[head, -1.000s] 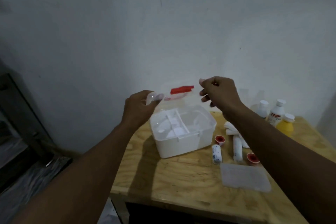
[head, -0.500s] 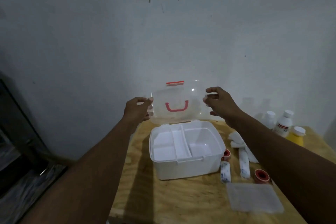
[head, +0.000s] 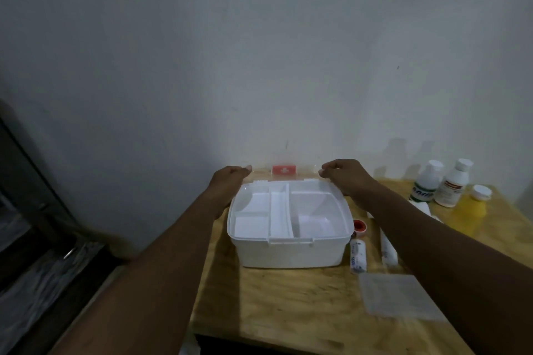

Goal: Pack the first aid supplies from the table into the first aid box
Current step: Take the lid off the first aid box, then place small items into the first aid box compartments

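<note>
The white first aid box [head: 291, 253] stands open on the wooden table [head: 274, 302], its divided tray bare. Its clear lid [head: 284, 171] with a red latch lies tipped back behind the box, near the wall. My left hand [head: 227, 181] holds the lid's left edge and my right hand [head: 343, 177] holds its right edge. Right of the box lie a red tape roll [head: 359, 225], a bandage roll [head: 358, 256], a second white roll [head: 388, 251] and a flat gauze packet [head: 398, 297]. Two white bottles [head: 427, 181] [head: 452, 186] and a yellow bottle [head: 476, 204] stand at the back right.
The table stands against a white wall. To its left the floor drops away beside a dark frame [head: 31, 181]. My right forearm [head: 432, 239] crosses over some of the supplies and hides part of them.
Both hands have swung the lid from upright back and down behind the box. The view has tilted down toward the table.
</note>
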A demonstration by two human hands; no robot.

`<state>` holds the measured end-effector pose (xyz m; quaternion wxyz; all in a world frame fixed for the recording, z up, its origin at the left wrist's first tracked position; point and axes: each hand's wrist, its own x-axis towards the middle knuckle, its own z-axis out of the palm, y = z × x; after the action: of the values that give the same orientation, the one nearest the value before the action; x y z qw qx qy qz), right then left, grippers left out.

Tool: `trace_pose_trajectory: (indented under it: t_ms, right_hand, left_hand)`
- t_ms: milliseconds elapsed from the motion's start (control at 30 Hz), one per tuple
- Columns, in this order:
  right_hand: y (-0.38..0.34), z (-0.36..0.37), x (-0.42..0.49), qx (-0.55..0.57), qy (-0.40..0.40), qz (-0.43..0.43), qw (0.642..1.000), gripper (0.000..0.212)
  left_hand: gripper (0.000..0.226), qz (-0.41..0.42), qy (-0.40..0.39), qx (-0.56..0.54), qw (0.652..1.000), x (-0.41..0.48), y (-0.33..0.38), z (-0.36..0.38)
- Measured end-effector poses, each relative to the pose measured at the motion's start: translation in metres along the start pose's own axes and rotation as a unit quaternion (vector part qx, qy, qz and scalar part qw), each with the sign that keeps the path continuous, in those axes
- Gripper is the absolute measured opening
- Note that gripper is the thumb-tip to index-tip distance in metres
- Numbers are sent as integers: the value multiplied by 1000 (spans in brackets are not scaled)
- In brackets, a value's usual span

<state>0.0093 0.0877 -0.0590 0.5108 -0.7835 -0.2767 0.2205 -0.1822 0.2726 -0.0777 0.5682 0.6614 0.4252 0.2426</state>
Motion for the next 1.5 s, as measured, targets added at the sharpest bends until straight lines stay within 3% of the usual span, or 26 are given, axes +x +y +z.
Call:
trace_pose_trajectory:
  t_ms: [167,433,567,733,933,1000,1133,1333,1433,1500]
  right_hand:
    - [6,-9,-21,-15,8,-16,1000,37]
    - [20,-19,-61,-41,30,-51,997,16]
    - [26,-10,-68,-21,60,-45,997,19]
    - [27,1,-69,-15,104,-43,993,24]
    - [27,-19,-71,-77,83,-28,993,45]
    - [26,-36,-74,-163,47,11,985,35]
    - [21,-46,-87,-352,-92,74,928,22]
    - [30,-23,-94,-402,-111,42,908,18]
    - [20,-33,-84,-391,-73,48,916,16]
    - [4,-44,-73,-359,22,3,933,16]
  left_hand:
    - [49,12,8,-1,1000,-22,-2,-5]
    - [26,29,25,-3,999,-75,-23,-9]
    - [34,35,62,-11,997,-81,-28,-4]
    - [26,24,87,-49,995,-75,-25,-1]
    - [20,27,83,-55,995,-72,-26,-2]
    - [19,27,84,-62,994,-73,-26,-3]
    - [25,26,87,-52,994,-72,-24,0]
    - [15,26,86,-59,994,-72,-24,-1]
    - [11,27,85,-62,994,-72,-24,-1]
    - [11,27,85,-62,994,-72,-25,-1]
